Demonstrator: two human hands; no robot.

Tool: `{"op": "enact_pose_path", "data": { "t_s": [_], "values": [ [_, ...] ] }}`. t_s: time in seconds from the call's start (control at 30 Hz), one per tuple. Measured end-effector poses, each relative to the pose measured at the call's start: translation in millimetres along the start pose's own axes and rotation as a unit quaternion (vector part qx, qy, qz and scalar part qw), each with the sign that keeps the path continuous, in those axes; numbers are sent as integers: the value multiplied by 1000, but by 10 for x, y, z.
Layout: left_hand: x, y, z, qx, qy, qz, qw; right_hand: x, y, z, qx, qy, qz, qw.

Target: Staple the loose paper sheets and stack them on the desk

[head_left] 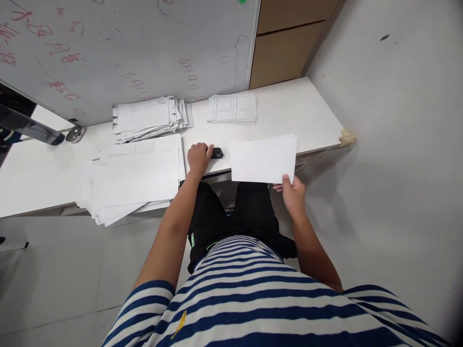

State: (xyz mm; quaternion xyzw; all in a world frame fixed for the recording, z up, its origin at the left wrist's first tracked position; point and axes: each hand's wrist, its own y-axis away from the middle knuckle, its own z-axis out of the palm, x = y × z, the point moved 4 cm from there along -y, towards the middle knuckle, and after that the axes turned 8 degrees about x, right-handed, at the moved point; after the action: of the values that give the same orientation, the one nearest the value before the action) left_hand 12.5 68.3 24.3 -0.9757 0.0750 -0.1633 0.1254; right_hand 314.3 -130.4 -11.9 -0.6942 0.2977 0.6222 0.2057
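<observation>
My left hand (198, 158) is closed over one end of a black stapler (217, 153) on the white table, near its front edge. The stapler's other end pokes out to the right of my fingers. In my right hand (293, 193) a white sheet of paper (263, 159) is pinched at its lower right corner, thumb on top. The sheet reaches over the table's front edge, to the right of the stapler and apart from it. Whether it is a single sheet or several together, I cannot tell.
Left of my left hand lies a spread pile of papers (141, 178), overhanging the front edge. Behind it stands a thicker paper stack (144, 115). Printed sheets (232, 108) lie by the whiteboard (152, 53). A mouse (75, 134) is at far left; a wall (398, 120) closes the right side.
</observation>
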Motion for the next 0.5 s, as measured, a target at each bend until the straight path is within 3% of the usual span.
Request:
{"op": "enact_pose_path", "data": {
  "t_s": [0.17, 0.5],
  "values": [
    [-15, -6, 16, 7, -28, 14, 999, 43, 8, -92, 25, -49, 34, 998],
    [-20, 6, 29, 2, 7, -2, 1000, 80, 121, 123, 7, -147, 87, 985]
  ]
}}
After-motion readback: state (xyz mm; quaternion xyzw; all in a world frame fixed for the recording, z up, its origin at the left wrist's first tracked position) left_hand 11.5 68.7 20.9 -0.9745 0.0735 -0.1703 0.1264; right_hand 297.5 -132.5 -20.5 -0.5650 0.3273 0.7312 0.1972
